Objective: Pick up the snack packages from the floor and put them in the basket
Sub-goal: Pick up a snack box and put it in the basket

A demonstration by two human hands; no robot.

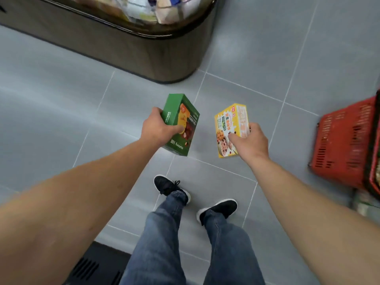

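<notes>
My left hand (pixel 157 126) grips a green snack box (pixel 182 124) by its side, held above the grey tiled floor in the middle of the view. My right hand (pixel 249 140) holds a yellow cookie box (pixel 230 128) by its right edge, at about the same height. The two boxes are apart, side by side. A red plastic basket (pixel 347 145) stands on the floor at the right edge, to the right of my right hand; its inside is mostly out of view.
A dark, rounded display bin (pixel 144 50) filled with packaged goods stands ahead at the top left. My feet in black shoes (pixel 172 188) are below the hands. A black grated object (pixel 96 266) lies at the bottom left. Blurred packages (pixel 364 202) lie under the basket's near corner.
</notes>
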